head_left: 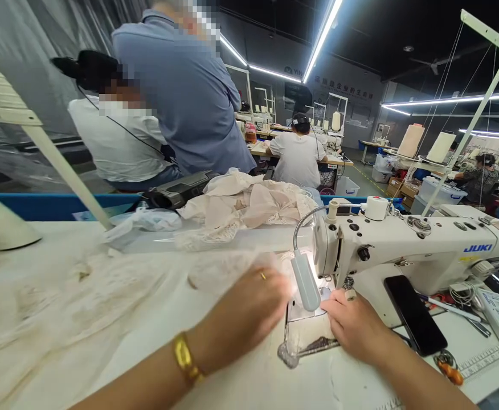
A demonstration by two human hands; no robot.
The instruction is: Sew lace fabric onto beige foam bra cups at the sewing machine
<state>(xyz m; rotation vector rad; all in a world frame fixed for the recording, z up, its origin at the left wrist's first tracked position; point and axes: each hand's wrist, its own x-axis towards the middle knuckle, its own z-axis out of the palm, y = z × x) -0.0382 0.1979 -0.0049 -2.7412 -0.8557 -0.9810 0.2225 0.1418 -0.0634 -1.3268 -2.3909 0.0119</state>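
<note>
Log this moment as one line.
left hand: blurred, hold unclear; right hand: at sewing machine, hold unclear; lamp: lit, between hands; lace fabric: heaped beyond; phone: screen dark

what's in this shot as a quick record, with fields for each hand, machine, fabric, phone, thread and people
left hand: motion-blurred, left of the gooseneck lamp; grip unclear
right hand: fingers at the needle end, right of the lamp; grip unclear
machine: white JUKI sewing machine
fabric: pale lace-trimmed pieces heaped beyond the left hand
phone: black smartphone, right of the right hand
thread: cream cone, far left
people: one standing in a blue shirt, others seated
</note>
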